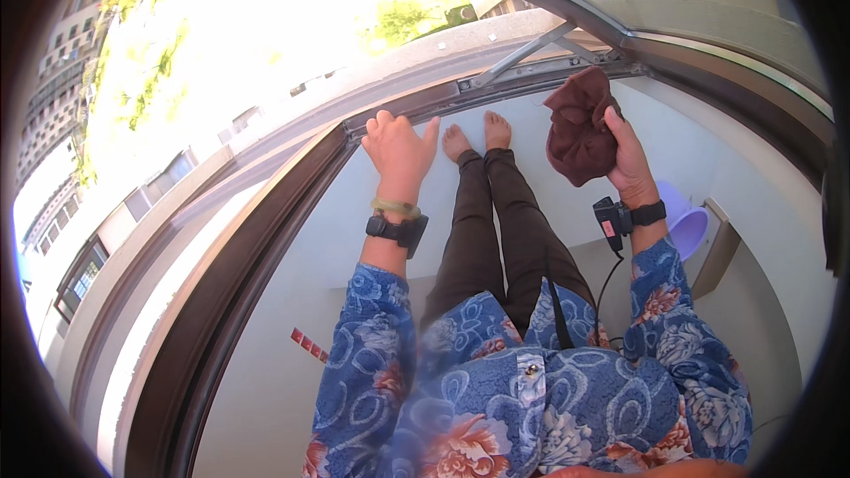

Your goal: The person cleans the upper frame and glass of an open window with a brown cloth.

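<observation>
A crumpled dark brown cloth (580,133) is pinched in my right hand (630,155), its thumb pressed over the fabric and its other fingers mostly hidden. It hangs over the pale ledge, near the hinged corner of an open window sash (744,66). At the corner of the dark brown window frame (266,288), my left hand (398,155) is closed with its fingers curled over the frame and its thumb sticking up. Both wrists wear black strapped devices, and a pale green bangle (396,207) circles the left one.
My bare feet (478,134) stand on the pale surface (416,204) inside the frame. A metal stay arm (522,53) braces the open sash. Purple plastic basins (689,232) sit at the right. Beyond the frame lie an outer ledge, buildings and a bright drop outside.
</observation>
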### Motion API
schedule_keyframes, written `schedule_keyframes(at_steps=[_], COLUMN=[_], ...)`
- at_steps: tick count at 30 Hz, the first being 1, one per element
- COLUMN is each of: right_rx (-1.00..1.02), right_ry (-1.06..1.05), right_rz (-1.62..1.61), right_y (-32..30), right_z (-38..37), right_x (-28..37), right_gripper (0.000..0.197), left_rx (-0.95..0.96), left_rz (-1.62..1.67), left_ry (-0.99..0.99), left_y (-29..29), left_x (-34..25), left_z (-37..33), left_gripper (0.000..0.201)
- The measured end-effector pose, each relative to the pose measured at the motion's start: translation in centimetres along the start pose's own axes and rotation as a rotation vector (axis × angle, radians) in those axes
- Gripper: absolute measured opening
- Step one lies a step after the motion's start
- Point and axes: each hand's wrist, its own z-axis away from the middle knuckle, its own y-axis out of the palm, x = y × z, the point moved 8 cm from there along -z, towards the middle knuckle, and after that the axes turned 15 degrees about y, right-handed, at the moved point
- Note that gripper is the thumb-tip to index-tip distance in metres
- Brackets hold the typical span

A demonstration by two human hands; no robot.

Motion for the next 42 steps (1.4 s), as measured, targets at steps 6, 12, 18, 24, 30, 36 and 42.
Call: schedule_keyframes(at_steps=[6,12,18,24,30,36,42], right_rx=[-0.048,0.007,-0.086,-0.235,-0.269,-0.324,-0.371], right_ry=[-0.047,-0.128,-0.148,-0.116,-0.108,-0.099,-0.094], right_rz=[-0.18,-0.234,-0.15,-0.256,-0.304,-0.341,-0.398], right_y=[-4.1,-0.4,-2.1,-7.7,-9.3,-11.5,-13.1], right_z=[1.2,2.4,3.7,4.7,5.6,6.6,7.7], right_x=[-1.6,0.4,0.3,-2.5,-3.7,-5.1,-6.2], right_gripper=[0.048,0.031,0.033,0.049,0.05,0.05,0.051], left_rx=[0.115,0.188,-0.082,0.037,0.179,0.187,0.187], left_rz=[-0.082,-0.001,0.364,0.373,0.203,-0.098,-0.203], left_ry=[-0.004,0.073,0.317,0.656,0.795,1.089,1.236], left_y=[0.5,1.5,0.2,0.7,0.9,0.8,0.4], left_x=[-2.7,-4.0,-2.9,-5.0,-6.1,-7.3,-7.8], left_z=[-1.8,-3.3,-5.0,-6.2,-6.7,-6.5,-5.9], left_gripper=[0.044,0.034,0.019,0.029,0.025,0.015,0.013])
